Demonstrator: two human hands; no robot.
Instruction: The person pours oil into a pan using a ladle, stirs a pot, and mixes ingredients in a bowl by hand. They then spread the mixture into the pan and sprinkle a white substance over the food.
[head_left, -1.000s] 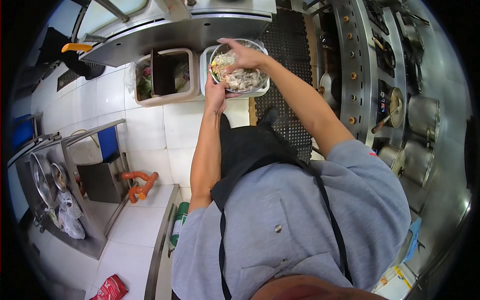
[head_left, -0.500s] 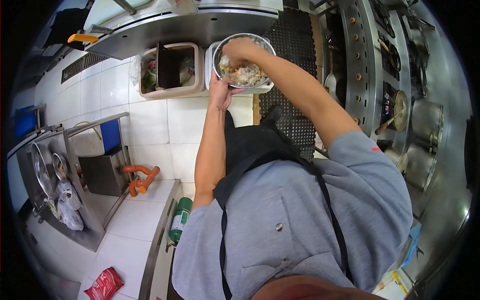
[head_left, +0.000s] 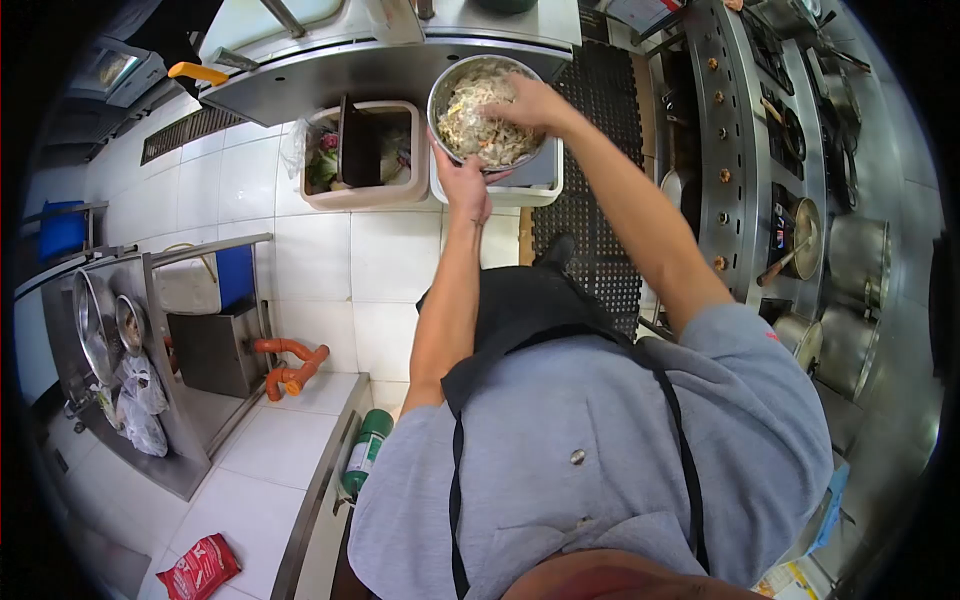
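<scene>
A round metal bowl (head_left: 434, 128) holds a pale, flour-dusted mix of shredded food (head_left: 480, 115). Underneath its near left rim, my left hand (head_left: 464, 185) grips the bowl, thumb at the side and fingers partly hidden below. My right hand (head_left: 530, 105) reaches over the right side of the bowl, its fingertips in the mix; the fingers are partly buried and blurred, so whether they grip anything cannot be made out. Below the bowl stands a white bin (head_left: 545, 185).
A beige bin (head_left: 412, 185) with scraps stands left of the bowl, under a steel counter (head_left: 330, 85). The stove (head_left: 745, 200) with pans lines the right. Orange pipes (head_left: 295, 375), a green canister (head_left: 368, 448) and a red packet (head_left: 200, 568) are lower left.
The bowl is tilted more toward the camera, showing more of the mix. My right hand has shifted from the bowl's upper left toward its right side, and the whole view has shifted slightly.
</scene>
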